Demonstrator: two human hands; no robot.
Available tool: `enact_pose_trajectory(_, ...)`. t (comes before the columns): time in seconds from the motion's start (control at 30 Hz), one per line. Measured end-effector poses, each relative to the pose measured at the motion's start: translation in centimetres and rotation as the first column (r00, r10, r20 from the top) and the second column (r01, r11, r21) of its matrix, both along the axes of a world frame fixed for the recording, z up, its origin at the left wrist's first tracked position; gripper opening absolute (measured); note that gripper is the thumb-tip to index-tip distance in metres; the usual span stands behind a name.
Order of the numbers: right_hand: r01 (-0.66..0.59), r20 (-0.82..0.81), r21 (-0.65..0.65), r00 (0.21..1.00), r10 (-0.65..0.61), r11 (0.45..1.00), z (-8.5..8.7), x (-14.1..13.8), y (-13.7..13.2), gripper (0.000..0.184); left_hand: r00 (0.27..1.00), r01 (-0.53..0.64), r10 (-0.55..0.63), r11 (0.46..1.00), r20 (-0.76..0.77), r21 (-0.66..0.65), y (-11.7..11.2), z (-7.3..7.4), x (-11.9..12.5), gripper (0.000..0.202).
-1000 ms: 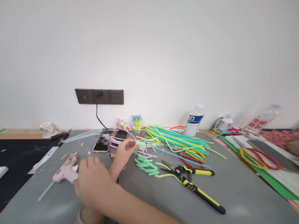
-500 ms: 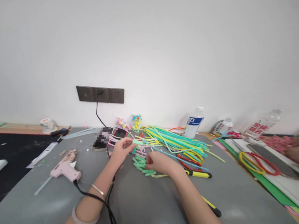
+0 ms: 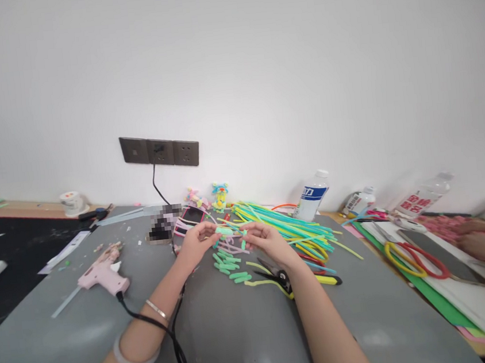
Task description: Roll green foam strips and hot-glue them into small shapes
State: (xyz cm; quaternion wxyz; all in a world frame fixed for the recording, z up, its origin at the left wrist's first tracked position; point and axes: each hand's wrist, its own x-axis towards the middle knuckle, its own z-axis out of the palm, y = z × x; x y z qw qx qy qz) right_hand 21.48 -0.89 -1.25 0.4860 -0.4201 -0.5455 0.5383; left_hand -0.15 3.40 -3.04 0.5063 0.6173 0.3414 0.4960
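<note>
My left hand (image 3: 197,244) is pinched on a joined block of short green pipe-cleaner pieces (image 3: 223,231). Close on its right, my right hand (image 3: 266,241) grips one short green piece (image 3: 244,240) between thumb and fingertips. On the grey table below lies a pile of similar green pieces (image 3: 225,262). Pale purple stems (image 3: 232,245) lie behind the hands. Partly under my right wrist are black-bladed scissors (image 3: 282,279). A large bundle of green, teal and yellow pipe cleaners (image 3: 290,225) spreads out behind my right hand.
A pink glue gun (image 3: 105,275) lies at left, its black cable (image 3: 174,333) running under my left forearm. A yellow cutter (image 3: 328,280) and a bottle (image 3: 312,196) are at right. Beyond, another person's hands (image 3: 482,240) are near red-and-yellow scissors (image 3: 415,260). Two small figures (image 3: 220,196) stand by the wall.
My right hand has risen from the green pile with one piece and come up beside the block in my left hand. The scissors under my right wrist now show.
</note>
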Motion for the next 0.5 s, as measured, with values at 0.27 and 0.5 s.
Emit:
enact_pose_trajectory(0.27, 0.086, -0.113, -0.03, 0.99, -0.088, 0.996, 0.78, -0.46, -0.4, 0.035, 1.0, 0.007, -0.007, 1.0, -0.005, -0.009, -0.22, 0.13, -0.03, 0.037)
enact_pose_trajectory(0.5, 0.205, -0.149, 0.088, 0.97, -0.19, 0.975, 0.91, -1.11, -0.46, 0.026, 0.999, 0.052, -0.053, 0.999, 0.006, 0.004, -0.48, 0.46, 0.08, 0.034)
